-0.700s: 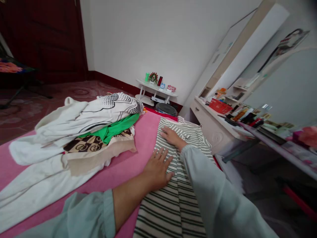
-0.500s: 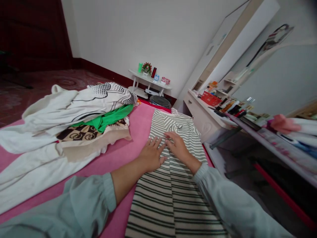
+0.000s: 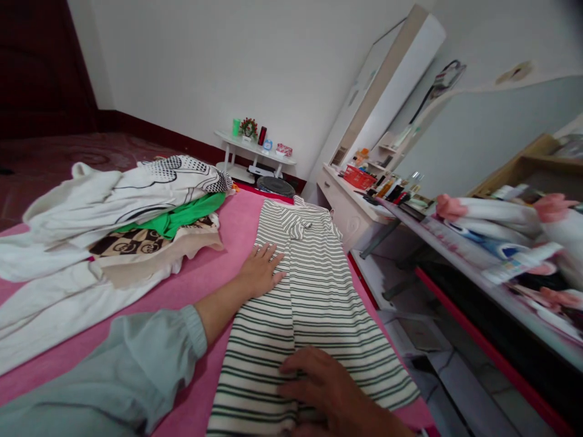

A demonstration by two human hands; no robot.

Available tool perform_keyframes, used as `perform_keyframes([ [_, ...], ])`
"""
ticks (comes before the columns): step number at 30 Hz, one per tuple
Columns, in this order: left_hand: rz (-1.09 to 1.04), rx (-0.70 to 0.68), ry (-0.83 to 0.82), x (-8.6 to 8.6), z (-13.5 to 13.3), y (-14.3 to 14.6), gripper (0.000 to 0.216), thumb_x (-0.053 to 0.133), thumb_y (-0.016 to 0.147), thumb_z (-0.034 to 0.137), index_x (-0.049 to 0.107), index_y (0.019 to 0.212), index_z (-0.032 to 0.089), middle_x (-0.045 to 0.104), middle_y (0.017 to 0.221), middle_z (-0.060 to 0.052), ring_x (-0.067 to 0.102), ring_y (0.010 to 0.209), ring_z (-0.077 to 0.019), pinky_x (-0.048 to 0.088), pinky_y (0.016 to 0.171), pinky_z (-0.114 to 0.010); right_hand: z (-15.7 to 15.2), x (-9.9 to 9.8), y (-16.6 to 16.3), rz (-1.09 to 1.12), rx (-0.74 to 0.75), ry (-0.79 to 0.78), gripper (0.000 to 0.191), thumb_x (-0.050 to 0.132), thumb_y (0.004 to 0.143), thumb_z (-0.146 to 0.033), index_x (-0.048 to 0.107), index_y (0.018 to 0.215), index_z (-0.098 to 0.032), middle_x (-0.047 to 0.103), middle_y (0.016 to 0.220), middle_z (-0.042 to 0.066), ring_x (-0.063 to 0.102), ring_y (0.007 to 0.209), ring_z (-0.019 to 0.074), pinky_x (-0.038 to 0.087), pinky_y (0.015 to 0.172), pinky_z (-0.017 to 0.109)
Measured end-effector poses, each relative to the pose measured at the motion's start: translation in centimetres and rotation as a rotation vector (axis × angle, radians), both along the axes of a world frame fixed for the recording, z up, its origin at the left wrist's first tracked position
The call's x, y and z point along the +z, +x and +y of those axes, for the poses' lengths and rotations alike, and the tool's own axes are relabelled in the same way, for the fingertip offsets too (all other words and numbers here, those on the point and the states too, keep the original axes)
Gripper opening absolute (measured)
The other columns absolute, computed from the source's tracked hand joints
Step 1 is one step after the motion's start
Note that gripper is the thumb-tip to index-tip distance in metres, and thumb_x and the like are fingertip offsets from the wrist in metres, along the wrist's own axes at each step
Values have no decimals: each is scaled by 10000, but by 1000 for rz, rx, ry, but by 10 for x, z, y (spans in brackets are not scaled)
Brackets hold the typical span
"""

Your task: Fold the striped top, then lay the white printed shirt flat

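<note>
A cream garment with dark green stripes lies lengthwise on the pink bed cover, its sleeve and neck at the far end. A long straight edge runs down it where its left part is folded over. Flat on that folded part, near its left edge, rests my left hand, fingers spread. My right hand is over the lower part of the garment, close to me, with its fingers apart and slightly bent. Whether its fingertips touch the cloth I cannot tell.
To the left is a heap of clothes: a white printed top, a green piece and white trousers. On the right stands a dresser with a red basket. A small white shelf stands by the wall.
My right hand has moved back from beside my left hand to the garment's near end. My left hand stays flat on the cloth. The view has turned to the right.
</note>
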State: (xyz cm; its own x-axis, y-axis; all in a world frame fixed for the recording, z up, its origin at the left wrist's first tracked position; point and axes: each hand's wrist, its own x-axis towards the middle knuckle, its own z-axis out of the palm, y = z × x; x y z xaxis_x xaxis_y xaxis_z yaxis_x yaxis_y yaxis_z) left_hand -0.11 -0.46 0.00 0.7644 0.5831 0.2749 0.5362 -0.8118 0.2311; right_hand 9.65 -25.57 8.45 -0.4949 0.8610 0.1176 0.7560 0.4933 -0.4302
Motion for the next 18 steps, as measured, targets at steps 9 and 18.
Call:
perform_keyframes([
  [9, 68, -26, -22, -1, -45, -3, 660, 361, 915, 560, 381, 1446, 169, 215, 1540, -181, 127, 1432, -358, 82, 1141, -553, -35, -21, 101, -250, -774, 262, 304, 535, 877, -296, 618, 1157, -210, 616, 1193, 108, 568, 1111, 236, 444, 980, 402],
  [18, -73, -109, -36, 0, -50, -2, 601, 440, 905, 531, 440, 1403, 195, 310, 1514, -169, 223, 1416, -328, 193, 1136, -520, -50, -36, 161, -90, -1152, 3, 244, 591, 735, -442, 593, 630, -223, 606, 644, 27, 594, 645, 222, 467, 637, 334],
])
